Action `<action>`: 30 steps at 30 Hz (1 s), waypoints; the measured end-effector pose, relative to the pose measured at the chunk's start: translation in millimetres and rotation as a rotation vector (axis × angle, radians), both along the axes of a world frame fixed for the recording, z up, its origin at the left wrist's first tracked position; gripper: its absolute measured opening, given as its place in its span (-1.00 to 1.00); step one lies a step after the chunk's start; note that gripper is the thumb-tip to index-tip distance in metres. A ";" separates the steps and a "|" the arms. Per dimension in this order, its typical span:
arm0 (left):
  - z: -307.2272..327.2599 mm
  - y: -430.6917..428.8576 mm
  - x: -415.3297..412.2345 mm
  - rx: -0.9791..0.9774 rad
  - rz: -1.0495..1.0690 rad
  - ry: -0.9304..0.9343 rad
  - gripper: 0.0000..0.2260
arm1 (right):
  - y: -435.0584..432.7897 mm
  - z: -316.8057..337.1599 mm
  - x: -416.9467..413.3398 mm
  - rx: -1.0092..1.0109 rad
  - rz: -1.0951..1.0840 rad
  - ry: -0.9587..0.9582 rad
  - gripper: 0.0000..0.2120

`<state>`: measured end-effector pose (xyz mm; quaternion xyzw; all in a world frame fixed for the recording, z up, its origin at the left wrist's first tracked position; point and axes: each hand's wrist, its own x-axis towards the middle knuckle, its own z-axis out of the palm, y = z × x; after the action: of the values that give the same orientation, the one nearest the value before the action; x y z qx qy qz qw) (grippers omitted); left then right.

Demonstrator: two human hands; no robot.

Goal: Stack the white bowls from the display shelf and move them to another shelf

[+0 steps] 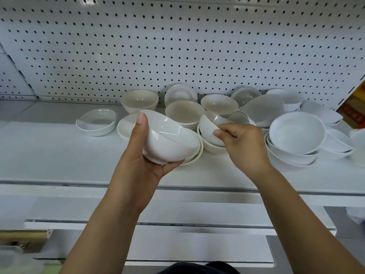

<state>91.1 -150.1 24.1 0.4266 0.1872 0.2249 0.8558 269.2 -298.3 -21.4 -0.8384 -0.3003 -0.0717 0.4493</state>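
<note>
My left hand (146, 155) grips a white bowl (169, 141) from below, thumb on its far rim, tilted to the right above the display shelf (59, 155). My right hand (243, 143) pinches the rim of a second, smaller white bowl (209, 131), tipped up out of a cream bowl (211, 148) that sits on the shelf. Several more white and cream bowls stand behind and to the right, among them a wide white bowl (296, 133) on top of a nested pile.
A shallow bowl with a thin dark rim line (96, 121) stands alone at the left. A pegboard back wall (177, 46) rises behind the bowls. Lower white shelves (177, 224) step out beneath. A cardboard box (353, 113) sits at the far right.
</note>
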 end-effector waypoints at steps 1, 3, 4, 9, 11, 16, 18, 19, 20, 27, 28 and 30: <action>0.0 -0.4 0.2 0.001 -0.004 -0.002 -0.47 | -0.5 1.3 -0.6 0.022 -0.016 0.017 -0.86; -0.3 -1.3 0.6 0.008 -0.016 -0.004 -0.48 | -2.1 4.8 -1.8 0.077 -0.048 0.047 -0.86; -0.2 -1.7 0.8 0.012 -0.020 -0.003 -0.48 | -3.1 7.9 -3.6 0.117 -0.051 0.059 -0.86; -0.9 -3.3 2.7 0.050 -0.036 -0.018 -0.60 | -9.9 26.1 -19.5 0.311 -0.009 0.055 -0.82; -0.6 -5.1 3.7 0.076 -0.057 -0.022 -0.62 | -11.6 32.8 -26.4 0.363 0.009 0.053 -0.81; -1.2 -9.2 7.0 0.111 -0.119 0.004 -0.51 | -11.9 47.6 -49.1 0.422 0.114 -0.070 -0.76; -3.1 -11.9 8.9 0.111 -0.141 -0.002 -0.49 | -12.5 52.3 -56.9 0.432 0.175 -0.135 -0.75; -4.1 -13.5 9.9 0.104 -0.157 -0.013 -0.49 | -13.1 53.0 -59.4 0.430 0.208 -0.169 -0.77; -5.1 -15.4 11.0 0.096 -0.175 -0.026 -0.48 | -13.9 53.1 -61.4 0.422 0.239 -0.192 -0.79; -12.8 -29.8 12.5 0.014 -0.215 -0.076 -0.41 | -26.0 43.5 -69.2 0.343 0.368 -0.249 -0.79; -14.8 -31.5 12.0 0.015 -0.218 -0.084 -0.41 | -29.4 41.9 -67.6 0.338 0.395 -0.262 -0.78; -19.2 -36.7 10.9 0.009 -0.230 -0.102 -0.40 | -37.2 40.2 -63.5 0.307 0.450 -0.287 -0.78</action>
<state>101.9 -186.8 4.8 0.4370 0.0925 0.1475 0.8824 205.7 -335.5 18.8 -0.6542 -0.5246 -0.1326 0.5284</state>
